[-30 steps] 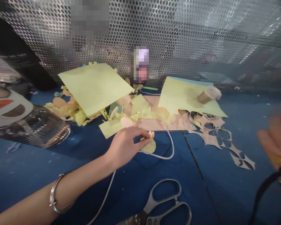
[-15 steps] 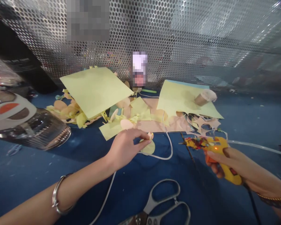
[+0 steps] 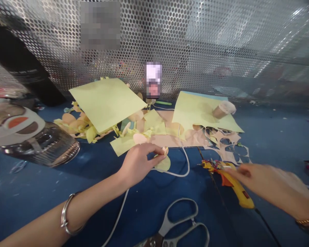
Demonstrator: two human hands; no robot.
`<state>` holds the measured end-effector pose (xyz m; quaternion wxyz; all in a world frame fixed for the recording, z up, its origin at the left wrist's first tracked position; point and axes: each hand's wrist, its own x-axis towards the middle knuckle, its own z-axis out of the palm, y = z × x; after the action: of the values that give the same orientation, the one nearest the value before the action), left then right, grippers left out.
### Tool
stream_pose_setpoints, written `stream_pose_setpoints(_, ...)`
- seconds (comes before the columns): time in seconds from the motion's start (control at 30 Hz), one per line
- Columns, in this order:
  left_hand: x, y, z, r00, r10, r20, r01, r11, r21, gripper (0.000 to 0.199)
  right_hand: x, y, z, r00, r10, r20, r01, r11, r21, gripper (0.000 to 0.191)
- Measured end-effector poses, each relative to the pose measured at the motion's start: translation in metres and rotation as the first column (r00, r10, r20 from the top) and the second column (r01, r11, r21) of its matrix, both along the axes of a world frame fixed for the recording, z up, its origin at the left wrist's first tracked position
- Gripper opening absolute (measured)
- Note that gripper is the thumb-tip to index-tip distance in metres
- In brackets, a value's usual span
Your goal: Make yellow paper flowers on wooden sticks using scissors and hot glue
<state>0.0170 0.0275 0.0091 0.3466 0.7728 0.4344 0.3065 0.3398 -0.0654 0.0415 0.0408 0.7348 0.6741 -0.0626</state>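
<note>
My left hand (image 3: 141,159) pinches a small rolled paper bud (image 3: 165,150), pale with yellow in it, between thumb and fingertips. Just under it, a pale green paper circle (image 3: 163,164) lies on the blue table, beside a white cord (image 3: 182,175). At the right, a yellow hot glue gun (image 3: 238,190) with an orange trigger rests on the table, its nozzle pointing left. My right hand (image 3: 249,173) is over the gun's rear end, off the handle; its fingers are blurred and partly hidden. Grey-handled scissors (image 3: 167,223) lie in front of me.
Yellow paper sheets (image 3: 106,103) and paper petals (image 3: 78,125) lie at the back left. Another sheet (image 3: 193,108) bears a tape roll (image 3: 224,109). Paper offcuts (image 3: 230,142) are near the gun. A clear jar (image 3: 46,147) stands left; perforated metal (image 3: 170,41) borders the back.
The glue gun has come down onto the table. My right hand has moved off its handle toward its rear end. My left hand still holds the paper bud in the same place.
</note>
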Motion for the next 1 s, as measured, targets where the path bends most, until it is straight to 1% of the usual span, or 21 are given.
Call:
stream_pose_setpoints(0.03,0.000,0.000,0.000,1.000,-0.003,-0.003,0.003,1.000,0.001,0.009,-0.007,0.004,0.006,1.000,0.008,0.016,-0.008,0.999,0.054,0.034)
stream_pose_setpoints(0.07,0.000,0.000,0.001,1.000,-0.005,-0.007,0.005,1.000,0.002,0.009,-0.016,0.007,0.011,1.000,0.022,-0.018,-0.020,0.993,0.115,0.028)
stream_pose_setpoints(0.1,0.000,0.000,0.001,1.000,-0.006,-0.011,0.006,1.000,0.002,0.009,-0.028,0.011,0.014,0.992,0.059,-0.110,-0.043,0.989,0.142,0.024)
stream_pose_setpoints(0.13,0.000,0.000,0.001,1.000,-0.007,-0.014,0.007,1.000,0.002,0.009,-0.040,0.015,0.016,0.972,0.097,-0.213,-0.050,0.975,0.214,0.024)
stream_pose_setpoints(0.17,0.000,-0.001,0.002,1.000,-0.006,-0.017,0.006,1.000,0.003,0.009,-0.053,0.019,0.017,0.938,0.148,-0.315,-0.073,0.968,0.238,0.024)
stream_pose_setpoints(0.2,0.000,-0.001,0.002,1.000,-0.005,-0.019,0.005,1.000,0.007,0.009,-0.066,0.024,0.017,0.897,0.218,-0.385,-0.124,0.959,0.253,0.021)
stream_pose_setpoints(0.23,0.000,-0.001,0.002,1.000,-0.005,-0.020,0.005,1.000,0.012,0.009,-0.078,0.029,0.016,0.861,0.283,-0.422,-0.178,0.946,0.270,0.017)
stream_pose_setpoints(0.3,0.000,-0.001,0.002,1.000,-0.008,-0.021,0.009,1.000,0.027,0.008,-0.098,0.041,0.015,0.801,0.364,-0.476,-0.235,0.921,0.309,0.012)
stream_pose_setpoints(0.4,-0.001,-0.001,0.002,1.000,-0.024,-0.019,0.025,0.999,0.042,0.009,-0.118,0.056,0.014,0.709,0.429,-0.560,-0.272,0.898,0.345,0.014)
stream_pose_setpoints(0.5,-0.001,0.000,0.003,0.999,-0.041,-0.018,0.042,0.998,0.042,0.009,-0.129,0.065,0.014,0.653,0.476,-0.589,-0.289,0.875,0.387,0.013)
stream_pose_setpoints(0.57,-0.001,0.000,0.003,0.998,-0.050,-0.023,0.051,0.998,0.042,0.009,-0.133,0.068,0.014,0.645,0.501,-0.577,-0.289,0.859,0.423,0.011)
stream_pose_setpoints(0.67,-0.001,0.001,0.002,0.998,-0.048,-0.032,0.050,0.998,0.044,0.009,-0.137,0.070,0.015,0.655,0.517,-0.551,-0.286,0.845,0.452,0.009)
stream_pose_setpoints(0.77,-0.001,0.000,0.003,0.999,-0.042,-0.034,0.044,0.998,0.052,0.009,-0.138,0.071,0.016,0.666,0.511,-0.543,-0.288,0.848,0.444,0.007)
stream_pose_setpoints(1.0,-0.001,0.000,0.002,0.998,-0.047,-0.031,0.049,0.997,0.052,0.008,-0.139,0.071,0.017,0.654,0.510,-0.559,-0.301,0.853,0.426,0.007)
